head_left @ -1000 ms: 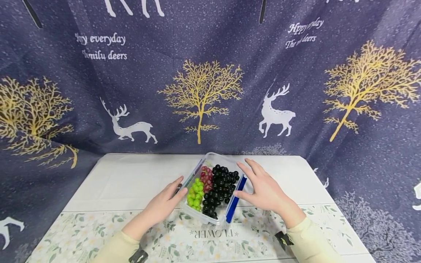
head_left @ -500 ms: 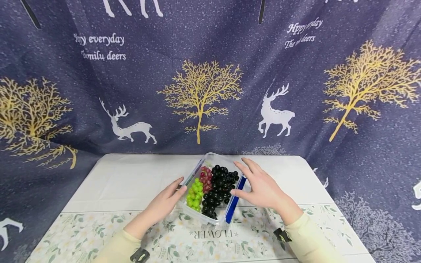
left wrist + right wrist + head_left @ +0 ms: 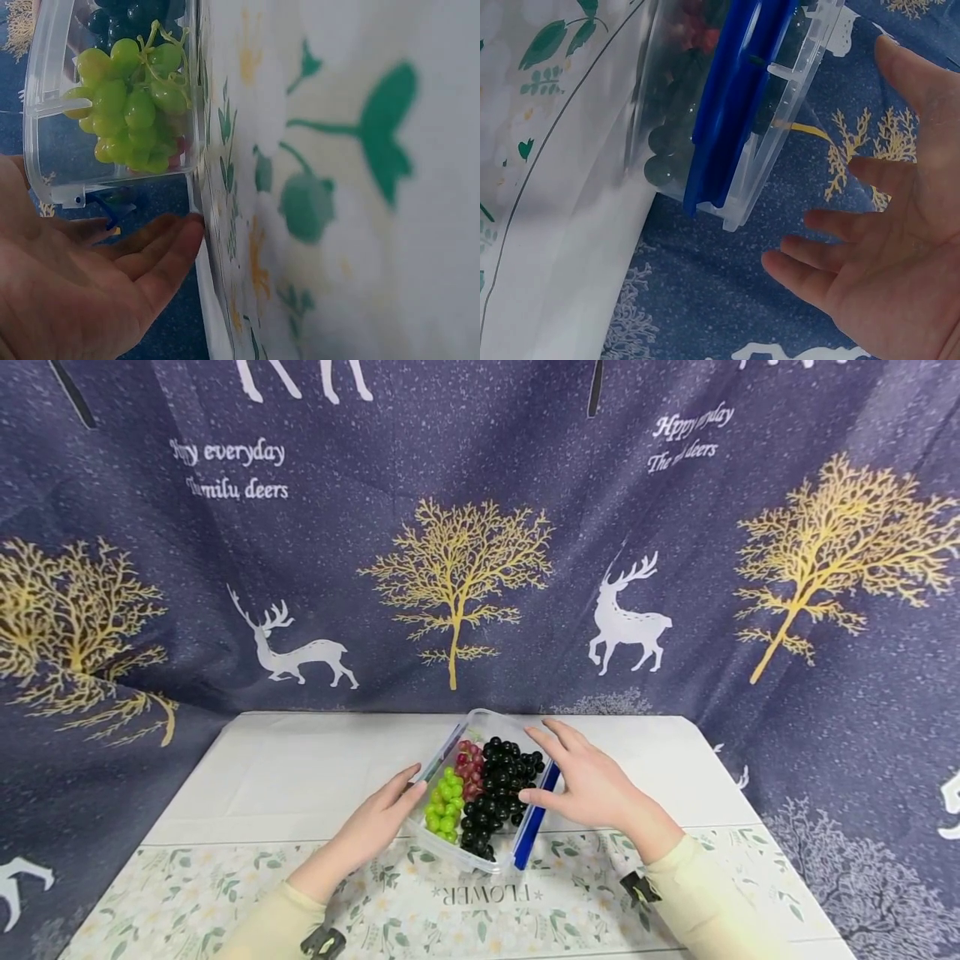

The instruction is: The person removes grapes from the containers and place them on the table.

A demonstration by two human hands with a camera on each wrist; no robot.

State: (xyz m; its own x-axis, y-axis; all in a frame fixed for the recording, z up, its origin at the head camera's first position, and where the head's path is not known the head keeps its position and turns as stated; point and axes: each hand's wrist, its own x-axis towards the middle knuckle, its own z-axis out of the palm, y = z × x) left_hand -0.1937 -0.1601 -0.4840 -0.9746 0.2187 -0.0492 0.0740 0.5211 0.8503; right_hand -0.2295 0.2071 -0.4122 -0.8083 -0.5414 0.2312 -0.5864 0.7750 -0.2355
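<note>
A clear plastic container [image 3: 487,720] sits in the middle of the table with its top uncovered. In it lie a bunch of green grapes [image 3: 446,806], a smaller bunch of red grapes [image 3: 470,768] and a large bunch of black grapes [image 3: 498,793]. A blue clip flap [image 3: 529,837] hangs along its right wall. My left hand [image 3: 378,822] lies beside the left wall, fingers extended, palm toward the container in the left wrist view. My right hand [image 3: 588,781] hovers at the right wall with fingers spread; its thumb overlaps the black grapes in the head view. Neither hand grips anything.
Under the container is a white tabletop [image 3: 300,760] with a floral-print cloth [image 3: 247,868] across its front part. A dark blue curtain [image 3: 480,460] with deer and tree prints hangs right behind the table's back edge.
My right hand has moved a little left, bringing its thumb and fingers farther over the container's right rim. The left hand, the container and the grapes look nearly unmoved.
</note>
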